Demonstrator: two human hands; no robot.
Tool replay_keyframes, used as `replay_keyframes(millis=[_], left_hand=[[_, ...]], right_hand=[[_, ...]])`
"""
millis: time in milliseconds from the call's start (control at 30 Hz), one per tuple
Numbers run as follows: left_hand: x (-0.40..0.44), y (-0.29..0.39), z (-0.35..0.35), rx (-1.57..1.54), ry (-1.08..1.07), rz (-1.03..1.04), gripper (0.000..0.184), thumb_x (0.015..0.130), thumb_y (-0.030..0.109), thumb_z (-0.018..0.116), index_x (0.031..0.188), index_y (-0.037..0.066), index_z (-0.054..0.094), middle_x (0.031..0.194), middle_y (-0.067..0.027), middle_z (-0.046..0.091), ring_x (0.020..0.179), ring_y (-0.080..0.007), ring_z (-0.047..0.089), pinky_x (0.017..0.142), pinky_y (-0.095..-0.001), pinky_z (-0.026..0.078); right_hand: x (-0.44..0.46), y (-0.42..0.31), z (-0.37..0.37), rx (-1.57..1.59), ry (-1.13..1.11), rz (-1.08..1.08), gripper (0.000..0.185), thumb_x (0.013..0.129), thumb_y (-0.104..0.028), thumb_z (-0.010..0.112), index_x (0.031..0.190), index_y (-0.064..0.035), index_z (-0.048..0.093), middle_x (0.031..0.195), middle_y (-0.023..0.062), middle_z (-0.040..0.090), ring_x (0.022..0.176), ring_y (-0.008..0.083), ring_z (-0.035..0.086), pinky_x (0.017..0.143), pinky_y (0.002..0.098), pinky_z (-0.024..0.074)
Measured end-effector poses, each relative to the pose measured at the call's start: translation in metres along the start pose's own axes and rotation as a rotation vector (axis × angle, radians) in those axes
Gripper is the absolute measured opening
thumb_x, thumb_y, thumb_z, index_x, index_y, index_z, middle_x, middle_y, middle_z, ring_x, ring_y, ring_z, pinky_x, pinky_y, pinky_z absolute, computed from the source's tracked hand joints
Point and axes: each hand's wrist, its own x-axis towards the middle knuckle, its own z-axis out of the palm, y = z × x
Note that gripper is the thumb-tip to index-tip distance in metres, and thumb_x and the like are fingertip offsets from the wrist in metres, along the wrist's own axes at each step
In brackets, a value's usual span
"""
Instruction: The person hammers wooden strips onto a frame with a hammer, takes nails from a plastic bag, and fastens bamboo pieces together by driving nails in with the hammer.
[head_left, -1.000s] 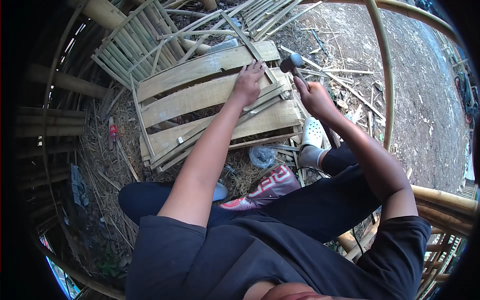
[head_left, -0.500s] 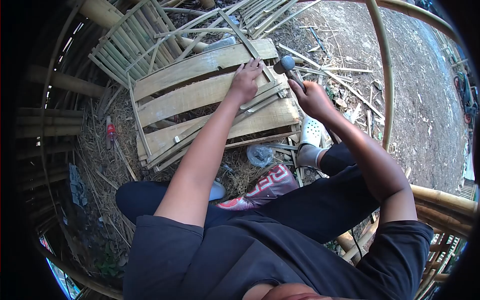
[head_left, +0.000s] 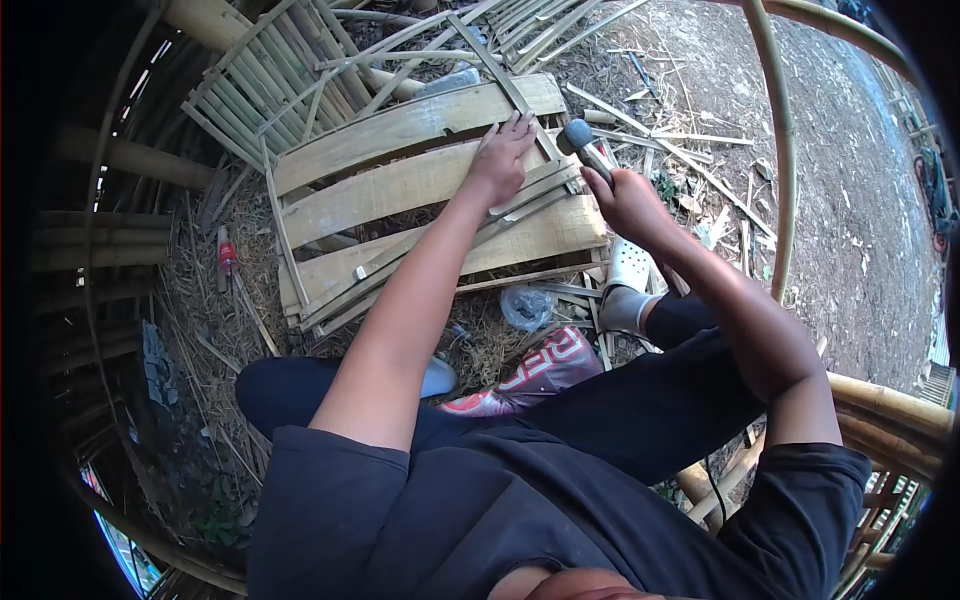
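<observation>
Strip (head_left: 488, 66) is lying on top of the 3 wide boards (head_left: 380, 192), just under the fingers of the left hand (head_left: 497, 172). Its long side is slanting from the far left down to the near right, and its far end is sticking out past the boards. The left hand is the nearer of the 2, since it is touching the strip. Its fingers are spreading a little and resting over the strip, pointing away from the body. They are not curling round it.

The right hand (head_left: 632, 207) is wrapping its fingers round the handle of the hammer (head_left: 577, 133). The hammer's head is sitting just to the right of the strip, near its close end, and the right hand is staying out on the far side of that head. The handle is slanting nearly the same way as the strip. More thin sticks (head_left: 540, 187) are lying across the boards close to that end, and the left arm is covering part of them.

The left fingers are hiding a bit of the strip. The right palm is hiding the low part of the handle. I am not seeing any nail, and I cannot tell if the head is touching the wood or hanging above it.
</observation>
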Motion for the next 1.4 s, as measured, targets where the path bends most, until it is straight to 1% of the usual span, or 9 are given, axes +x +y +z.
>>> replay_keyframes(millis=[33,333,433,600,767,833,900,1167,1400], left_hand=[[0.0,0.0,-0.003,0.0,-0.007,-0.007,0.06,0.085,0.004,0.042,0.143,0.004,0.056,0.163,-0.012,0.037,0.153,-0.0291,0.03,0.126,-0.0477,0.019],[0.004,0.0,0.002,-0.022,0.015,-0.014,0.063,0.083,0.0,0.037,0.142,0.005,0.058,0.16,-0.0161,0.039,0.152,-0.0333,0.031,0.125,-0.0504,0.02],[0.004,-0.002,0.003,-0.025,0.02,-0.008,0.062,0.083,0.0,0.037,0.142,0.005,0.058,0.16,-0.0158,0.04,0.152,-0.0332,0.031,0.124,-0.0505,0.02],[0.004,-0.001,0.001,-0.031,0.015,-0.014,0.061,0.084,0.002,0.038,0.142,0.005,0.058,0.16,-0.0151,0.04,0.152,-0.0325,0.031,0.124,-0.0504,0.02],[0.004,-0.005,0.004,-0.025,0.013,-0.011,0.061,0.085,0.003,0.039,0.143,0.005,0.057,0.161,-0.0138,0.039,0.152,-0.0307,0.031,0.125,-0.0492,0.02],[0.004,-0.007,0.005,-0.033,0.002,-0.023,0.061,0.084,0.004,0.04,0.143,0.005,0.057,0.162,-0.0121,0.037,0.152,-0.0284,0.031,0.125,-0.0472,0.02],[-0.004,-0.004,0.005,-0.03,-0.011,-0.027,0.062,0.083,0.003,0.04,0.143,0.006,0.057,0.163,-0.0121,0.037,0.152,-0.0282,0.031,0.125,-0.0477,0.02],[0.003,-0.001,0.002,0.003,0.023,0.011,0.068,0.083,0.001,0.041,0.148,0.018,0.053,0.163,-0.0075,0.038,0.153,-0.0271,0.03,0.125,-0.0501,0.018],[0.002,0.006,-0.004,0.034,-0.105,0.015,0.063,0.089,0.001,0.039,0.148,0.02,0.055,0.162,-0.0014,0.04,0.156,-0.0247,0.024,0.125,-0.0546,0.012]], right_hand=[[-0.004,-0.011,-0.006,0.048,-0.011,0.072,0.063,0.104,-0.051,0.053,0.081,0.0061,0.064,0.058,0.0186,0.055,0.054,0.0242,0.054,0.057,0.0446,0.0442],[-0.007,0.002,0.0,-0.033,-0.012,-0.021,0.062,0.103,-0.051,0.056,0.077,0.0044,0.063,0.056,0.0142,0.055,0.051,0.0205,0.049,0.053,0.0432,0.0417],[-0.008,-0.007,-0.006,0.031,0.066,-0.06,0.063,0.102,-0.047,0.057,0.076,0.0092,0.066,0.064,0.0275,0.062,0.06,0.0416,0.064,0.064,0.0493,0.0493],[-0.001,0.003,0.001,0.004,0.009,0.022,0.059,0.1,-0.048,0.061,0.079,0.0071,0.065,0.061,0.0231,0.061,0.056,0.036,0.063,0.059,0.0468,0.0484],[-0.013,-0.007,-0.022,0.098,0.283,-0.428,0.039,0.101,-0.032,0.063,0.084,0.0021,0.06,0.062,0.0219,0.061,0.057,0.0378,0.065,0.054,0.0429,0.0476],[-0.015,0.0,-0.014,0.046,0.168,-0.346,0.041,0.101,-0.036,0.061,0.087,0.0018,0.063,0.067,0.0236,0.064,0.063,0.0414,0.067,0.058,0.0462,0.0499],[-0.009,-0.001,-0.007,-0.327,-0.051,-0.057,0.058,0.101,-0.051,0.056,0.086,0.0035,0.069,0.072,0.0272,0.066,0.073,0.0468,0.067,0.068,0.0538,0.0512],[-0.007,-0.005,-0.007,0.018,-0.003,-0.002,0.068,0.102,-0.054,0.054,0.079,0.0084,0.067,0.067,0.0265,0.063,0.06,0.0368,0.064,0.064,0.0495,0.0493],[-0.001,0.006,-0.002,0.003,-0.005,0.026,0.063,0.103,-0.053,0.053,0.082,0.0038,0.071,0.07,0.0268,0.064,0.067,0.041,0.066,0.066,0.0482,0.0505]])
